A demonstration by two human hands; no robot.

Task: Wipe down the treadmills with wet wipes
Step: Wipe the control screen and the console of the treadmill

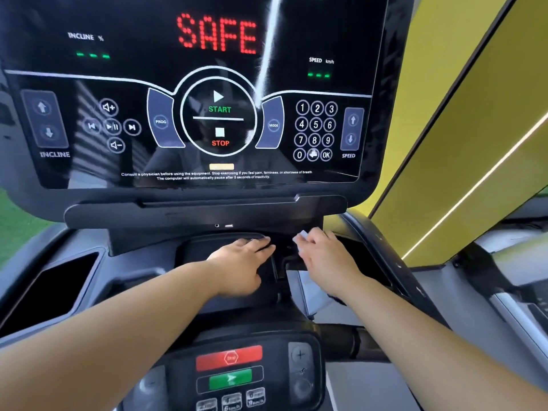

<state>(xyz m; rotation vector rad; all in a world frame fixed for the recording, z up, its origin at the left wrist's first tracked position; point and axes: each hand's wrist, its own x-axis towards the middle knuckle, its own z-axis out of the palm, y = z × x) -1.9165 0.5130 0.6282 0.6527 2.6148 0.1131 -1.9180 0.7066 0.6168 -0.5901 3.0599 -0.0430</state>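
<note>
I stand at a treadmill whose black console screen point(207, 93) shows "SAFE" in red. Below it lies a dark centre tray point(195, 247). My left hand point(240, 262) rests flat on this tray, fingers straight and pointing toward the console base. My right hand point(323, 256) is just to its right, over the dark recess beside the tray, and pinches a small white wet wipe point(301, 237) that sticks out past its fingers. How the wipe lies under the palm is hidden.
A lower control pad point(234, 372) with a red stop and a green start button sits near me. A dark cup pocket point(50, 292) is at left. A grey side rail point(394, 262) and a yellow wall panel point(462, 129) are at right.
</note>
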